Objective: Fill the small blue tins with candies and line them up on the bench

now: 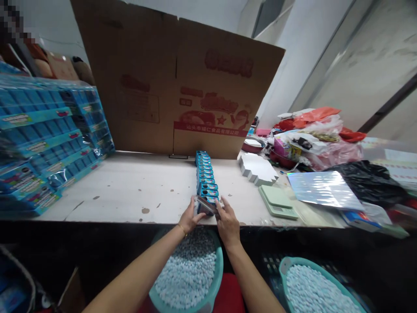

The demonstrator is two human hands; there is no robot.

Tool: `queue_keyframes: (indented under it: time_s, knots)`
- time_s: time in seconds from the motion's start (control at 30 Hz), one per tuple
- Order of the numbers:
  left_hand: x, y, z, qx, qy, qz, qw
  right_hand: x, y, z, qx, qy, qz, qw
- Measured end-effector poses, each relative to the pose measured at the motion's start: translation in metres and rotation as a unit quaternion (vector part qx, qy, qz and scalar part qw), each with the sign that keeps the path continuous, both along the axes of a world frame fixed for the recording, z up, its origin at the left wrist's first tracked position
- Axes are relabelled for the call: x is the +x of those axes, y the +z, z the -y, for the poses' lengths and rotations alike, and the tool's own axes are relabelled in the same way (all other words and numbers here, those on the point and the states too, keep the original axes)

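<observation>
Forearms (140, 271), left grip (189, 219) and right grip (229, 224) on dark piece (207, 205), blue boxes (206, 180) beyond

cardboard sheet (140, 56), far | red band (211, 129), white print: "汕头市福仁食品有限公司" | red print (218, 102) above: blurred | blue boxes (42, 130), left: labels too blurred to read

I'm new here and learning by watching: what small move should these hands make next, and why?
Perhaps straighten the narrow dark piece against the row of small blue boxes; the left hand and right hand seem to hold it between them, slanted at the row's near end.
</observation>
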State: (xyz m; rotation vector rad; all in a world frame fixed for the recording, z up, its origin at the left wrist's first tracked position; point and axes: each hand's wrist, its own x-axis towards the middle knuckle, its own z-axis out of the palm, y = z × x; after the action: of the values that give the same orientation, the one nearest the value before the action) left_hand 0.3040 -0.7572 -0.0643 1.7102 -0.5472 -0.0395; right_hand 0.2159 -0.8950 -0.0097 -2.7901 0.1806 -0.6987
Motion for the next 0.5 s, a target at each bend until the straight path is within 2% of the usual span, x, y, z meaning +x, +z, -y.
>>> queue_keyframes:
  time_s: [0.07,0.1,0.2,0.23,0.3,0.37,0.43,0.5]
  knots:
    - [-0.021,-0.003,-0.036,0.051,0.016,0.013,0.998,-0.027,-0.014,-0.005,0.052,0.016,-0.035,0.998]
    - [-0.032,-0.005,-0.061,0.075,0.034,0.021,0.996,-0.040,-0.026,-0.009,0.076,0.036,-0.079,0.993]
    - [-0.059,-0.014,-0.162,0.138,0.151,0.050,0.978,-0.076,-0.073,-0.028,0.140,0.092,-0.242,0.956]
    - [-0.066,-0.018,-0.201,0.160,0.215,0.059,0.961,-0.085,-0.091,-0.035,0.166,0.104,-0.281,0.940]
    - [-0.081,-0.025,-0.282,0.211,0.353,0.086,0.908,-0.098,-0.124,-0.047,0.224,0.122,-0.319,0.913]
    - [-0.105,-0.031,-0.355,0.283,0.439,0.083,0.849,-0.107,-0.150,-0.056,0.269,0.126,-0.316,0.901]
    - [-0.138,-0.038,-0.413,0.373,0.473,0.029,0.798,-0.107,-0.169,-0.061,0.289,0.108,-0.309,0.900]
    - [-0.170,-0.047,-0.453,0.434,0.473,-0.047,0.766,-0.101,-0.182,-0.064,0.281,0.095,-0.333,0.895]
